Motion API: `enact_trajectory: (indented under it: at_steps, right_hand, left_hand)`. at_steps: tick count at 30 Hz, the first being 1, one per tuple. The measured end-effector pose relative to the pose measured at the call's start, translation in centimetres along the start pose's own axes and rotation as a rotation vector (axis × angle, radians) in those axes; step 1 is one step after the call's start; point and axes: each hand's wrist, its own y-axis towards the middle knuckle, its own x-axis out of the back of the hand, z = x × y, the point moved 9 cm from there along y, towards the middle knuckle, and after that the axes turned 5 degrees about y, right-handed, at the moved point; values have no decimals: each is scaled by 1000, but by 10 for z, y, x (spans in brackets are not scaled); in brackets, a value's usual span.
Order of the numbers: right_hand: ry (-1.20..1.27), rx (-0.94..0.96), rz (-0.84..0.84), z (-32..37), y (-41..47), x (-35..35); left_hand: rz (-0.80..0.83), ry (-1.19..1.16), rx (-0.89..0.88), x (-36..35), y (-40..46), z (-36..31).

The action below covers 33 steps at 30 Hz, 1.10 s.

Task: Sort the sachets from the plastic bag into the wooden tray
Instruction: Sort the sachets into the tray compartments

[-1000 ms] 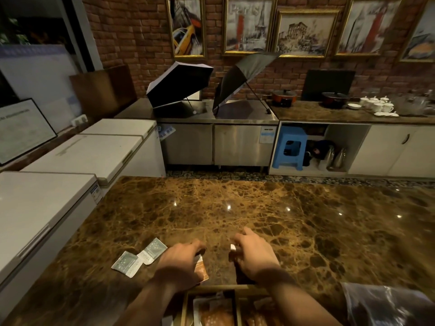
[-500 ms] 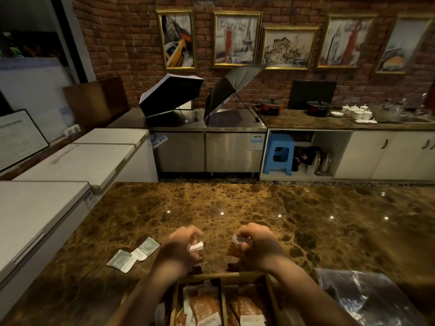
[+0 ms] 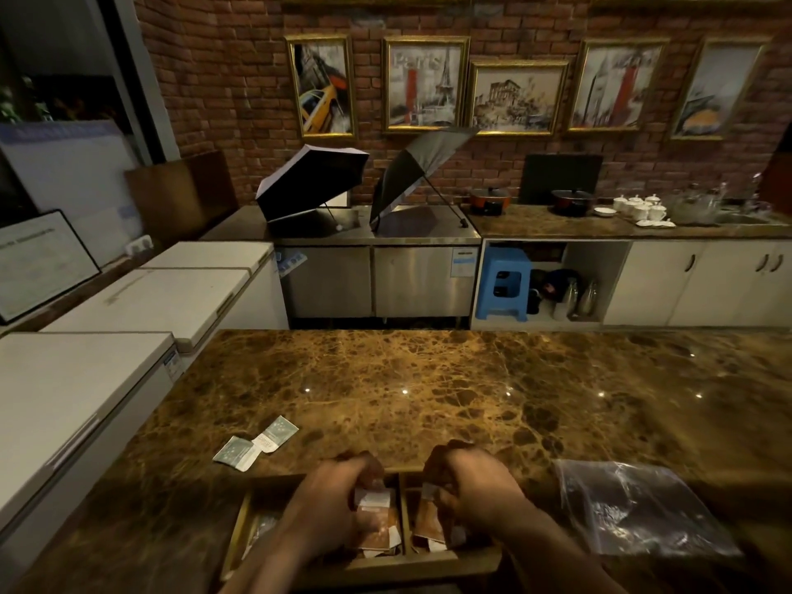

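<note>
A wooden tray [image 3: 240, 523] with dividers lies at the near edge of the marble counter. Both hands are inside it. My left hand [image 3: 325, 512] pinches an orange-brown sachet [image 3: 377, 523] over the middle compartment, on top of several like it. My right hand [image 3: 475, 493] holds another orange-brown sachet [image 3: 428, 518] in the compartment to the right. The clear plastic bag [image 3: 638, 508] lies flat on the counter right of the tray; it looks empty or nearly so. Two pale green-and-white sachets [image 3: 257, 445] lie on the counter left of the tray.
The brown marble counter [image 3: 428, 379] stretches ahead. White chest freezers [image 3: 128, 315] stand to the left. Behind are steel cabinets with two open umbrellas [image 3: 364, 182], a blue stool [image 3: 503, 282], pots and cups on the back counter.
Both hands have come down from above the counter into the tray, each bringing its sachet into a compartment. The view has tilted down, so more of the tray and bag shows.
</note>
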Motion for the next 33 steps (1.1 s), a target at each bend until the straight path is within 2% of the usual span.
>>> enact_trajectory:
  at_steps: [2, 4, 8, 12, 16, 21, 27, 29, 33]
  right_hand:
    - [-33, 68, -60, 4, -8, 6]
    - [-76, 150, -46, 10, -14, 4]
    - [-126, 277, 42, 22, -21, -11]
    - [-219, 319, 65, 28, -21, -25]
    - [-256, 373, -10, 44, -13, -16]
    - [-168, 342, -80, 73, 20, -4]
    - [-70, 329, -89, 117, 68, -29]
    - [-52, 291, -92, 133, 85, -39]
    - [-118, 305, -22, 166, 116, -62]
  left_hand:
    - [-51, 82, -60, 4, -3, -6]
    - [-77, 112, -119, 8, -5, -11]
    - [11, 159, -205, 0, -10, -20]
    - [63, 180, -219, -7, -15, -19]
    - [13, 119, -223, 6, -13, -15]
    - [-187, -21, -5, 54, -7, 47]
    - [-337, -124, 303, 83, -13, 165]
    - [-347, -154, 355, 83, -12, 199]
    - [-298, 11, 420, 84, -2, 232]
